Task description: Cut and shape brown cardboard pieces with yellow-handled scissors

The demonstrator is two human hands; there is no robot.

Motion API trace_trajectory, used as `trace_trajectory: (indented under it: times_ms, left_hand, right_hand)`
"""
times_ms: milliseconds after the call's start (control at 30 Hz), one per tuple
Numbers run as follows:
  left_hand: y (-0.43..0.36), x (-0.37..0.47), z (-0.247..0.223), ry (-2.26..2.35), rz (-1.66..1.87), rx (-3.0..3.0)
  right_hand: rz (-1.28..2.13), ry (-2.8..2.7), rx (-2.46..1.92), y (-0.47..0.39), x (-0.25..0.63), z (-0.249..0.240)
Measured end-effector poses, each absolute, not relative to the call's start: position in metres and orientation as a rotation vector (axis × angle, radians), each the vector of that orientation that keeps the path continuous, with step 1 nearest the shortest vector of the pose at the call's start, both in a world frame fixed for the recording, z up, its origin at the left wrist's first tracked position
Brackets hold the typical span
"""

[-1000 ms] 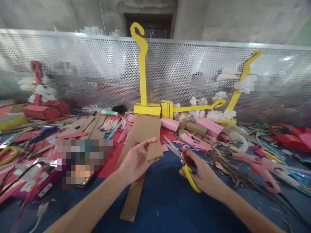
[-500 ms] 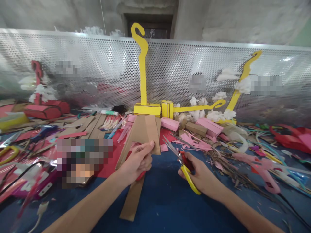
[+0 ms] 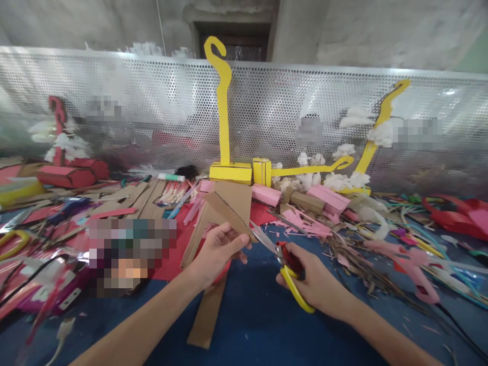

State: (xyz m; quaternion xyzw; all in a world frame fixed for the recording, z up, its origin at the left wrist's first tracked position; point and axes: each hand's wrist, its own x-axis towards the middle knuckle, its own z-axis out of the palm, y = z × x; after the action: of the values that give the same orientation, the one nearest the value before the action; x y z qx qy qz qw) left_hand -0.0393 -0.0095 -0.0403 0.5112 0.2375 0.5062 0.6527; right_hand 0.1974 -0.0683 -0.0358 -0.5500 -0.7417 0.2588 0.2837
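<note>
One light-looking, stiffish card (image 3: 224,209) (best held by an edge) sits between left fingers (image 3: 238,243) while right fingers (image 3: 299,250) grip scissors (image 3: 279,249).

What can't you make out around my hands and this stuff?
Head view: what lies under the mosaic patch; pixelation hides it.
Head view: the gripped end of the cardboard piece; the left hand covers it.
Head view: far end of the pink glue gun cord; right edge cuts it.
Head view: what the black clump is; too blurred.
</note>
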Motion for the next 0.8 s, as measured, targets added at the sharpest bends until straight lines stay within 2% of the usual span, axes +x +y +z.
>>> trace_trajectory:
  times_ms: [800]
  left_hand:
    - [-0.012,-0.036,-0.048,0.484,1.136,1.110]
  right_hand:
    - [0.683,-1.947,-1.482,-0.067,0.200,-0.046]
